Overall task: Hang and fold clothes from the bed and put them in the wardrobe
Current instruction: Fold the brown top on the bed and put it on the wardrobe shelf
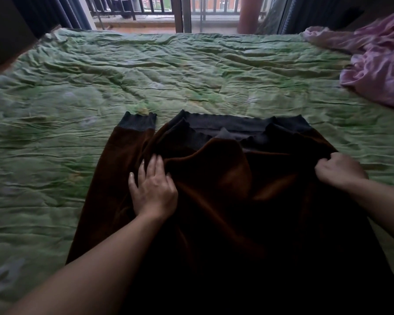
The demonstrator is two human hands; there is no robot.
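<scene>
Lying flat at lower centre of the frame: brown garment on the green quilt, grey ribbed band at its far end, one grey cuff just left of that band. Left hand rests palm down on the fabric left of centre, fingers straight and slightly spread, nothing gripped. Right hand at centre right, fingers curled, pinching the garment's right edge. Both forearms bare, entering from the bottom corners. Pink cloth bunched at upper right on the quilt, well apart from the garment. Balcony railing and dark curtains along the top edge. Near part of the garment too dark to read.
</scene>
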